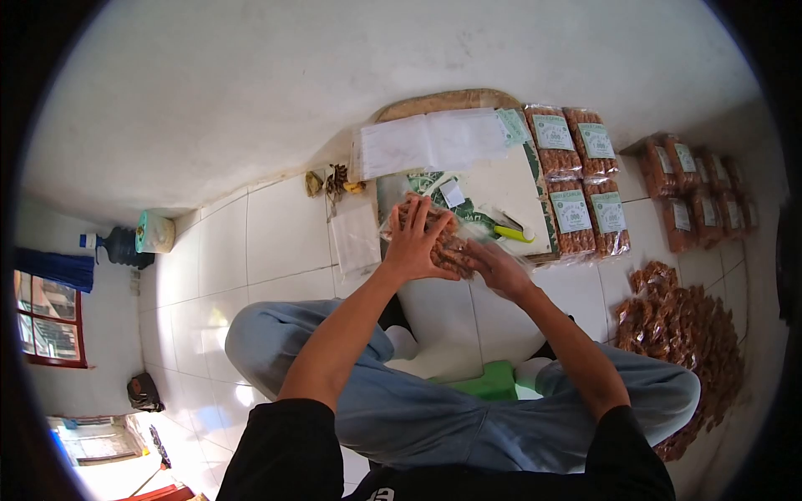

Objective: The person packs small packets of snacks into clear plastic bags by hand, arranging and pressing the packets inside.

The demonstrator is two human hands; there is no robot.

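Observation:
Between my hands is a clear plastic bag of brown snack packets (447,252), tilted over the near edge of a low board (501,196). My left hand (414,242) lies on top of the bag with its fingers spread, pressing on its contents. At the bag's right end, my right hand (499,269) has its fingers bent round the plastic, its fingertips partly hidden. A yellow-green tool (513,234) and a small white label (452,193) rest on the board just beyond the bag.
Clear bags (434,142) lie along the board's far side. Labelled packs (575,219) stand at its right, more packs (706,200) farther right. A heap of small packets (685,334) covers the right floor. A green stool (489,382) is between my legs.

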